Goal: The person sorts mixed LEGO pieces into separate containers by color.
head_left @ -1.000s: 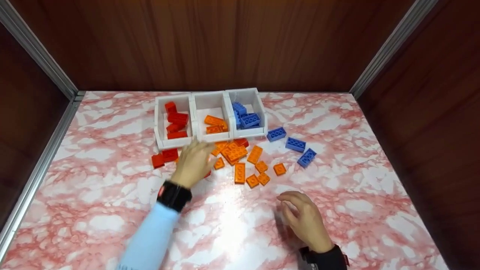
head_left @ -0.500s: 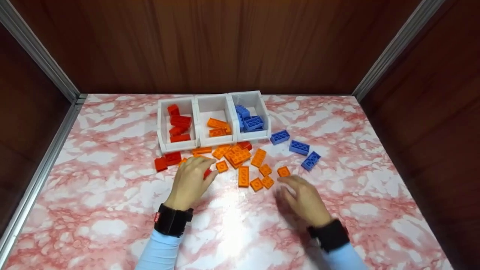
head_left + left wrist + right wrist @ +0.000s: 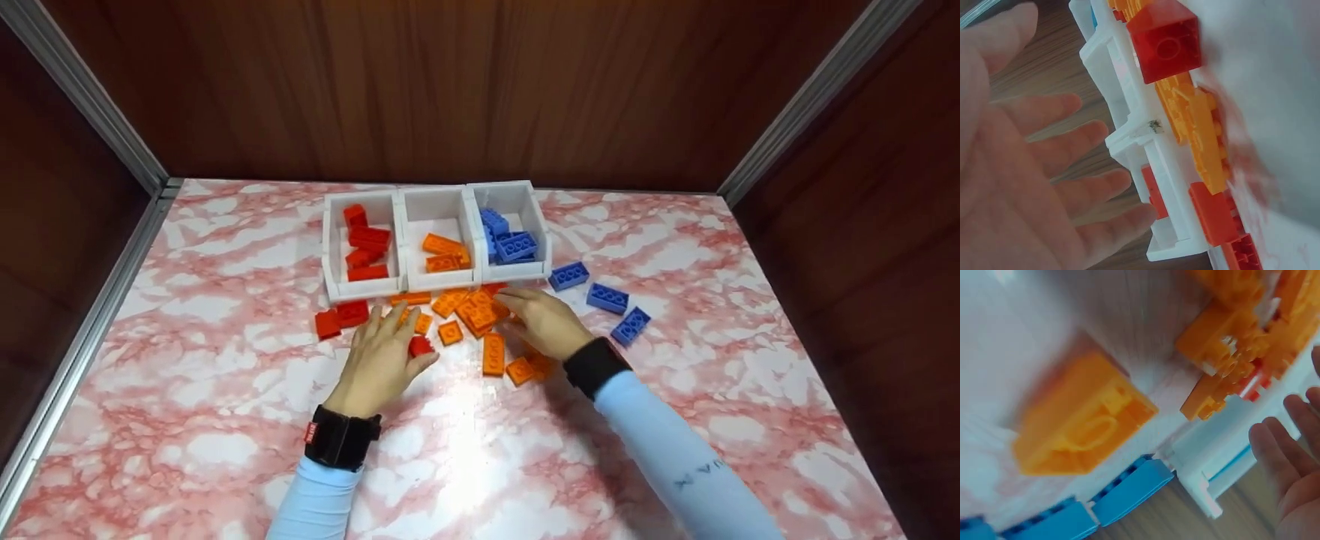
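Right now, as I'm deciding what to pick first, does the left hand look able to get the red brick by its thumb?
Probably yes: the red brick sits close beside the left hand, with no other brick between them.

Marbled worktop (image 3: 225, 330). Three white bins (image 3: 433, 216): red bricks (image 3: 369, 238) left, orange bricks (image 3: 444, 244) middle, blue bricks (image 3: 516, 246) right. Outside: three loose blue bricks (image 3: 607, 298), right; orange pile (image 3: 477, 315), front. Left hand (image 3: 375, 367), near one red brick (image 3: 420, 346); right hand (image 3: 549, 321), by orange pile.
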Demonstrator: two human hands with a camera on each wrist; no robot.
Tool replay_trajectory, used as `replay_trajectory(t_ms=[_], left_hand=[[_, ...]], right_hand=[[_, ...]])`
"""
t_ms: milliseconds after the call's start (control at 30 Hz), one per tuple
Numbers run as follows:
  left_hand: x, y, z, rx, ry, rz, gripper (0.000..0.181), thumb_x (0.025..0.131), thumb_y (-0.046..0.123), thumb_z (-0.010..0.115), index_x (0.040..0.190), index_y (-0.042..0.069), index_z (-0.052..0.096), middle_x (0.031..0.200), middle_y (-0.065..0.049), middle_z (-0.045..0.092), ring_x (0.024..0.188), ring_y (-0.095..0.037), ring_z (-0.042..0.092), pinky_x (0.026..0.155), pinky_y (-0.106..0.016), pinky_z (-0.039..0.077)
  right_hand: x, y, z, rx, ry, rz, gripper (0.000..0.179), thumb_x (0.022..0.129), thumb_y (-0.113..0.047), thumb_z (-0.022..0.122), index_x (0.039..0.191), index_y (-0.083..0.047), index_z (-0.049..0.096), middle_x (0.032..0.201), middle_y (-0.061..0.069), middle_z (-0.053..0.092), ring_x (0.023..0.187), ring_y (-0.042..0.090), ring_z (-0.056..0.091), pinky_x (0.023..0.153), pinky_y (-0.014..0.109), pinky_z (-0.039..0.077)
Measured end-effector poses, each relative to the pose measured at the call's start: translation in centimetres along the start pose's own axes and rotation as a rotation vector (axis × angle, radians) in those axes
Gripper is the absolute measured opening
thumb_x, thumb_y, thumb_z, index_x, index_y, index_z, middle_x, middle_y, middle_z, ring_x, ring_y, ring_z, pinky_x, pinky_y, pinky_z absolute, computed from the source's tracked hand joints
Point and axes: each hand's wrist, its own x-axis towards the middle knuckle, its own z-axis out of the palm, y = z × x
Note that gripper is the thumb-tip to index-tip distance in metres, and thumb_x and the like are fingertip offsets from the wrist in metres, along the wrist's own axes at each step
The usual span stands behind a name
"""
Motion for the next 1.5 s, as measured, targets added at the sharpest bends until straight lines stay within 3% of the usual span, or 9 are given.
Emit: replay_trajectory(t_ms=[167, 433, 700, 833, 967, 1233, 1500], left_hand=[[-0.4, -0.1, -0.1, 0.004, -0.050, -0.019, 0.084, 0.091, 0.056, 0.062, 0.154, 0.008, 0.034, 0.163, -0.014, 0.016, 0.145, -0.050, 0.005, 0.108, -0.073, 0.013], [-0.5, -0.2, -0.2, -0.041, -0.030, -0.074, 0.084, 0.091, 0.053, 0.064, 0.154, 0.007, 0.033, 0.162, -0.018, 0.017, 0.145, -0.051, 0.005, 0.109, -0.071, 0.013], [-0.5, -0.3, -0.6, -0.065, -0.011, -0.081, 0.085, 0.090, 0.052, 0.066, 0.153, 0.004, 0.035, 0.160, -0.020, 0.024, 0.144, -0.052, 0.011, 0.109, -0.070, 0.016], [-0.5, -0.4, -0.6, -0.070, -0.019, -0.075, 0.081, 0.092, 0.049, 0.066, 0.152, 0.002, 0.037, 0.158, -0.021, 0.027, 0.144, -0.050, 0.017, 0.110, -0.068, 0.018], [-0.5, -0.5, -0.8, -0.063, -0.031, -0.083, 0.077, 0.094, 0.046, 0.065, 0.151, 0.001, 0.038, 0.158, -0.021, 0.028, 0.143, -0.049, 0.021, 0.111, -0.065, 0.020], [-0.3, -1.0, -1.3, -0.064, -0.031, -0.083, 0.071, 0.095, 0.043, 0.064, 0.149, 0.002, 0.042, 0.153, -0.022, 0.037, 0.141, -0.047, 0.027, 0.109, -0.066, 0.025], [-0.2, -2.0, -1.1, -0.061, -0.022, -0.095, 0.063, 0.094, 0.033, 0.068, 0.144, 0.001, 0.048, 0.146, -0.024, 0.045, 0.136, -0.047, 0.036, 0.108, -0.065, 0.028]], right_hand=[[0.6, 0.6, 0.9, -0.067, -0.049, -0.050, 0.047, 0.090, -0.017, 0.074, 0.133, -0.003, 0.061, 0.132, 0.016, 0.060, 0.125, 0.035, 0.053, 0.106, 0.046, 0.041], [1.2, 0.0, 0.2, -0.047, 0.046, -0.113, 0.037, 0.089, -0.015, 0.076, 0.123, -0.005, 0.068, 0.116, 0.013, 0.066, 0.107, 0.029, 0.060, 0.094, 0.040, 0.051], [6.9, -1.6, -1.7, -0.055, 0.160, -0.124, 0.033, 0.088, -0.006, 0.073, 0.120, -0.002, 0.069, 0.115, 0.018, 0.066, 0.103, 0.032, 0.060, 0.091, 0.039, 0.052], [9.6, -2.0, -1.7, -0.081, 0.139, -0.117, 0.026, 0.088, 0.003, 0.068, 0.114, 0.000, 0.071, 0.111, 0.019, 0.066, 0.100, 0.034, 0.061, 0.092, 0.039, 0.051], [10.8, -2.3, -1.7, -0.057, 0.096, -0.107, 0.026, 0.088, 0.007, 0.064, 0.112, 0.000, 0.071, 0.111, 0.018, 0.067, 0.101, 0.035, 0.062, 0.091, 0.039, 0.052], [9.2, -2.5, -2.5, 0.004, 0.173, -0.169, 0.026, 0.086, 0.007, 0.066, 0.110, 0.000, 0.073, 0.109, 0.017, 0.068, 0.100, 0.032, 0.062, 0.092, 0.039, 0.050], [4.0, -3.8, -2.9, 0.088, 0.292, -0.128, 0.025, 0.086, 0.001, 0.072, 0.111, -0.002, 0.073, 0.109, 0.013, 0.068, 0.102, 0.027, 0.061, 0.091, 0.037, 0.051]])
